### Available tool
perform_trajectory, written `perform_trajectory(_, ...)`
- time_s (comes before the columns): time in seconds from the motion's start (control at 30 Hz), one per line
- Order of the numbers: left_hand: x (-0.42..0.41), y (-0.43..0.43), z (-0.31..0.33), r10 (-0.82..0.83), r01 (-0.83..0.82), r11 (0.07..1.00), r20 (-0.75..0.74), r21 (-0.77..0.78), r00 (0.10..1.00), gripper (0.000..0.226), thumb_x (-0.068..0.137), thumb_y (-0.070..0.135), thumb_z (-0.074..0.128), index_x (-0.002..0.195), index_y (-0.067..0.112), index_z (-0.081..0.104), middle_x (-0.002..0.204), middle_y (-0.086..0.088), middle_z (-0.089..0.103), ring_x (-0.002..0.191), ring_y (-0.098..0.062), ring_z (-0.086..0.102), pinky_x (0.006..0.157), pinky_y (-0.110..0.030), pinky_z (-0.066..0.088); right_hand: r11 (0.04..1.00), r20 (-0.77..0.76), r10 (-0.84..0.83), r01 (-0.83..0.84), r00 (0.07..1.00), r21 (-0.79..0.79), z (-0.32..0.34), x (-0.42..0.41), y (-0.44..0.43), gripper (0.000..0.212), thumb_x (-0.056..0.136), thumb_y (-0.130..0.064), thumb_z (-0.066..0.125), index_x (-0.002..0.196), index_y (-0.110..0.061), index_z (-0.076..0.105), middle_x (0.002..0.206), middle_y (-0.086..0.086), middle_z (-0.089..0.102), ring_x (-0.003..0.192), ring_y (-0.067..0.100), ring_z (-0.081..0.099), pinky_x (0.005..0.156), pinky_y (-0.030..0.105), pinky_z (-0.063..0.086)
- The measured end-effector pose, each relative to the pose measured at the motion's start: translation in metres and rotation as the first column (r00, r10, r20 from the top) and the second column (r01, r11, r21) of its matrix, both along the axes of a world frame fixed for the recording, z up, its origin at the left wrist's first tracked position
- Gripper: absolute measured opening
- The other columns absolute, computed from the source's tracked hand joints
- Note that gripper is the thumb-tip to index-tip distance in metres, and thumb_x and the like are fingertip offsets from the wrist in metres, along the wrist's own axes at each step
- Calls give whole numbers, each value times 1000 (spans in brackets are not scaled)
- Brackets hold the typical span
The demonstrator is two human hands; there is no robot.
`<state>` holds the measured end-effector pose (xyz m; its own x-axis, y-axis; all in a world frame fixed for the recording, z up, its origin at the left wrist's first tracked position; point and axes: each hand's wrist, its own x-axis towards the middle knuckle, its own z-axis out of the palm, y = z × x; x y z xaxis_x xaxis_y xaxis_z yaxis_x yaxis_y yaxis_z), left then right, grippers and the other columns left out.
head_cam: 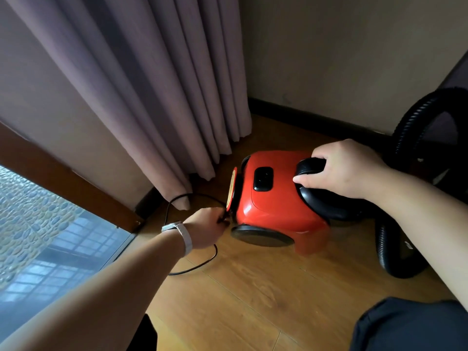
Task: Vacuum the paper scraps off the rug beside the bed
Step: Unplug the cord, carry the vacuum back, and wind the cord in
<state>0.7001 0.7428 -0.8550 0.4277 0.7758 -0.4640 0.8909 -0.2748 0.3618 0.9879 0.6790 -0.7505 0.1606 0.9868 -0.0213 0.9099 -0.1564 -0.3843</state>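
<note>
A red canister vacuum cleaner stands on the wooden floor in the corner of the room. My right hand grips its black carrying handle on top. At the rear end of the vacuum my left hand pinches the black power cord, which loops over the floor beside my wrist. The black ribbed hose curls away to the right. No rug, bed or paper scraps are in view.
A mauve curtain hangs to the floor just left of the vacuum. A large window in a wooden frame fills the lower left. A beige wall with a dark skirting board closes the corner. My dark-clothed knees sit at the bottom.
</note>
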Motion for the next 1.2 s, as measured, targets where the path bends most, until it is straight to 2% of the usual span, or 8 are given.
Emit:
perform_trajectory(0.13,4,-10,8,-120,121,993,-7,8,993,24,95,33,46,76,20,52,75,-2,64,69,-24,62,64,-38,54,999,53,-35,36,998,-20,-3,4,2,51,69,-67,71,68,-18,58,67,-5,59,67,20,57,57,31,41)
perform_trajectory(0.27,8,-15,16,-298,311,928,-95,207,950,25,99,37,44,81,20,52,71,3,54,64,-24,53,55,-29,40,999,86,-30,34,996,-37,0,4,0,49,70,-68,70,70,-20,60,68,-6,59,68,20,57,60,31,45)
perform_trajectory(0.4,8,-10,32,-442,503,816,-252,286,861,27,99,41,40,99,24,62,93,3,67,82,-23,63,64,-29,45,999,78,1,3,997,-50,1,0,-1,48,70,-67,70,72,-20,61,69,-6,60,69,20,58,63,32,49)
perform_trajectory(0.57,20,-2,49,-552,586,736,-200,340,809,25,93,48,53,108,33,67,108,12,65,100,-13,60,81,-30,48,991,94,122,-115,988,-75,1,-10,2,47,70,-66,71,70,-19,60,67,-6,58,65,16,55,62,32,47)
perform_trajectory(0.73,16,11,50,-543,528,737,-97,422,834,24,83,49,69,96,30,72,95,12,66,92,-12,60,75,-24,38,979,96,202,-198,975,-54,2,-14,1,47,69,-66,69,66,-20,60,63,-5,58,64,18,55,61,35,48)
perform_trajectory(0.8,13,17,50,-533,493,755,-34,433,845,24,77,47,76,89,26,72,87,10,64,85,-14,61,73,-26,41,976,86,216,-213,973,-48,3,-14,0,47,68,-66,69,65,-20,60,62,-5,58,63,17,55,60,35,48)
perform_trajectory(0.97,7,25,54,-475,406,821,86,402,876,26,72,42,82,85,22,71,79,16,57,72,-6,52,76,-31,49,959,98,280,-275,955,-61,7,-21,-3,49,68,-65,67,63,-18,57,60,-3,58,62,16,55,56,33,43)
perform_trajectory(1.2,0,36,54,-375,348,905,75,243,924,28,75,50,77,89,28,67,83,13,60,76,-6,56,74,-30,50,948,101,319,-314,942,-60,10,-23,-7,54,63,-67,66,62,-14,56,57,-2,57,59,17,55,56,34,45)
